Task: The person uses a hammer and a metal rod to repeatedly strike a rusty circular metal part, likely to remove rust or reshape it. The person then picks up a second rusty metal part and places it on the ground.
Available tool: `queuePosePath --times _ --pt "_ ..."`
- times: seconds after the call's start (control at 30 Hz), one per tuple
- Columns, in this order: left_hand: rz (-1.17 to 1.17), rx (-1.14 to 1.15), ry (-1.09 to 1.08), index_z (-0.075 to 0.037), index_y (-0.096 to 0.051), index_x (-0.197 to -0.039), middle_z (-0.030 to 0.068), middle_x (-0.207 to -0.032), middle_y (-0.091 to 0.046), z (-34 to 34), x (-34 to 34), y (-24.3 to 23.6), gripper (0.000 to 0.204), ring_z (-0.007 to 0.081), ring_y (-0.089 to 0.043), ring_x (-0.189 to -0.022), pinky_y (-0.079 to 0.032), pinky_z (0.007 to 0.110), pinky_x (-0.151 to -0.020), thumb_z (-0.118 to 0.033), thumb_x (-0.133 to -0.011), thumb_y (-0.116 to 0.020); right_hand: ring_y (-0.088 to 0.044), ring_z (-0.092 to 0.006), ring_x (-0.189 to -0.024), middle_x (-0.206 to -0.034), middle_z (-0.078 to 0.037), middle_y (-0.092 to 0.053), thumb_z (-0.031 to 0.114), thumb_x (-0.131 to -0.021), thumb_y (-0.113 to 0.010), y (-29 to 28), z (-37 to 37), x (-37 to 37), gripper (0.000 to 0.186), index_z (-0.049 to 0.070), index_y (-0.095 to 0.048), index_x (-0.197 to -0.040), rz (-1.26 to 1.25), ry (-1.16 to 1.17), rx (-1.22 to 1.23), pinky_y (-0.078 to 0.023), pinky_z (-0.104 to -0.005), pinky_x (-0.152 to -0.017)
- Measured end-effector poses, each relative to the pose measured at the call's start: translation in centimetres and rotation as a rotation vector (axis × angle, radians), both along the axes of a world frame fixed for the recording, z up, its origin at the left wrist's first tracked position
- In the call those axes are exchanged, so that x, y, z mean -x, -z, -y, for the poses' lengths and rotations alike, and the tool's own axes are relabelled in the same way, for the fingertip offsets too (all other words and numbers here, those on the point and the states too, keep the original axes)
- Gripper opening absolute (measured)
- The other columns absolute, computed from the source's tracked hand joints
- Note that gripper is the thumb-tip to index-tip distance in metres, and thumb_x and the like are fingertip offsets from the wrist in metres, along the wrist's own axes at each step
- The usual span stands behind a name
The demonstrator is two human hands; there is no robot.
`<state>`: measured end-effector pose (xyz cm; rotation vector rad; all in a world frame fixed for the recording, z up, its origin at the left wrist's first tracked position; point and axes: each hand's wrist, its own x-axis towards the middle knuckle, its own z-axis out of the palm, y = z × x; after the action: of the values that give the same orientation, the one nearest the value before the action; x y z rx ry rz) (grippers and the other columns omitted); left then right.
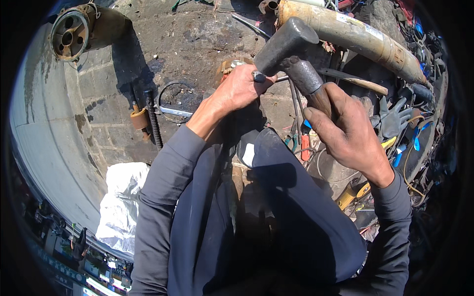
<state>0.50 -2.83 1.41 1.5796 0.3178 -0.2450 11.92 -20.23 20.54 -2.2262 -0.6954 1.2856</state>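
Head view — right grip (pixel 348 130) wrapped round the hammer (pixel 302 75), its head up near the left grip (pixel 239 88) — and that one's clenched on a rod (pixel 258 77) (mostly hidden, round end peeking out) above the floor (pixel 170 47)!

Beyond the left hand (pixel 239 91), open paved floor (pixel 182 39) offers a way toward the top edge. To that hand's left, a metal hoop (pixel 175 112) and a ribbed rod (pixel 152 118) lie in the way. The hammer (pixel 286 48) in the right hand (pixel 348 130) blocks the space between hands; its height is hard to judge. A long rusty cylinder (pixel 363 40) bars the upper right; a grey glove (pixel 393 118) lies just outside the right hand.
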Motion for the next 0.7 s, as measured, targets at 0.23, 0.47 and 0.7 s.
queuePosePath --times 0.23,0.47,0.7 --pt "-0.203 0.271 -0.349 -0.007 -0.061 -0.080 -0.0060 -0.065 -0.050 -2.2 -2.5 0.4 0.035 0.0050 -0.044 -0.055 -0.032 0.025 -0.046 -0.032 -0.103 -0.070 -0.050 -0.0049 -0.051 -0.072 0.000 -0.056 0.023 -0.102 -0.066 4.0 0.1 1.5 0.025 0.000 -0.059 -0.108 -0.161 0.633 -0.255 -0.041 -0.0209 -0.046" --pt "-0.162 0.790 -0.878 -0.006 -0.059 -0.093 -0.0017 -0.068 -0.045 -6.5 -3.0 1.8 0.029 0.0133 -0.046 -0.061 -0.051 0.033 -0.071 -0.032 -0.104 -0.068 -0.054 -0.0132 -0.043 -0.066 -0.003 -0.057 0.017 -0.102 -0.060 13.2 1.5 4.2 0.019 -0.001 -0.055 -0.096 -0.488 0.789 0.014 -0.044 -0.0291 -0.041" --pt "-0.088 0.458 -0.763 0.002 -0.060 -0.102 0.0140 -0.091 -0.071 -6.0 -1.5 1.3 0.016 0.0231 -0.076 -0.089 -0.061 0.035 -0.072 -0.013 -0.103 -0.064 -0.050 -0.0110 -0.043 -0.066 0.000 -0.054 0.020 -0.103 -0.060 17.7 2.6 6.4 0.019 0.003 -0.055 -0.096 -0.656 0.796 0.026 -0.040 -0.0266 -0.041"
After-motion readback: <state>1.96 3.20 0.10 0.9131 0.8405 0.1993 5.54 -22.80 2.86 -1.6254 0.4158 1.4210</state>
